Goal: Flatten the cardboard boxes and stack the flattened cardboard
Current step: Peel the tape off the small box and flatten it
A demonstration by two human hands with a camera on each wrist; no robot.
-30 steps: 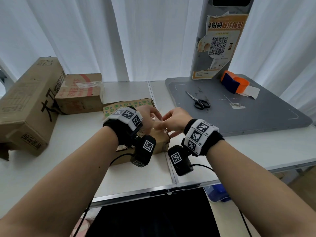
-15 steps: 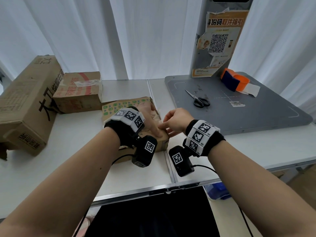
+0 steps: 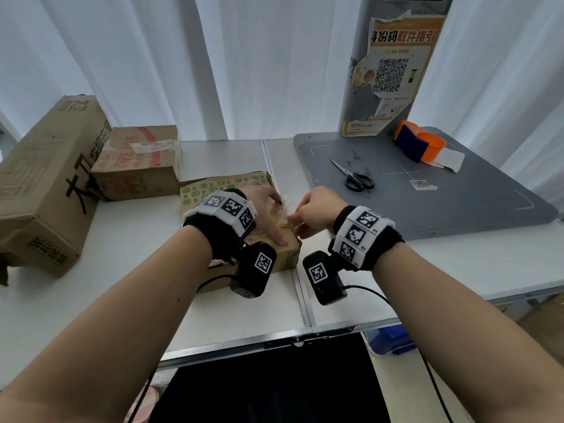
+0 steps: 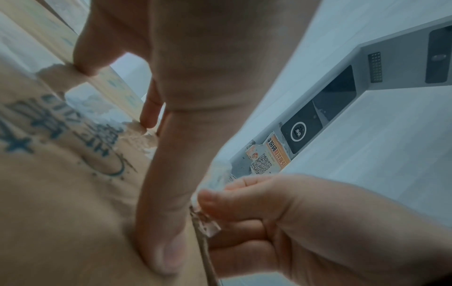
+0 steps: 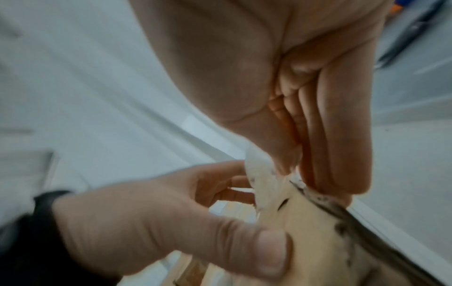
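Note:
A small cardboard box (image 3: 219, 183) with green print lies on the white table (image 3: 128, 270) in front of me. My left hand (image 3: 268, 209) presses down on its top with spread fingers, the thumb (image 4: 166, 232) flat on the brown cardboard (image 4: 61, 193). At the box's right edge my right hand (image 3: 314, 209) pinches a strip of clear tape (image 4: 208, 222) between thumb and curled fingers. In the right wrist view the tape (image 5: 259, 172) lifts off the box top. Most of the box is hidden under my hands and wrists.
A long cardboard box (image 3: 39, 184) and a medium box with red print (image 3: 137, 163) stand at the left. On the right lies a grey mat (image 3: 442, 215) with scissors (image 3: 354, 175) and an orange tape dispenser (image 3: 421, 141). A post with a QR poster (image 3: 393, 74) rises behind.
My left hand went from picking at the box's edge to pressing flat on the top. My right hand has drawn slightly right with the tape between its fingers.

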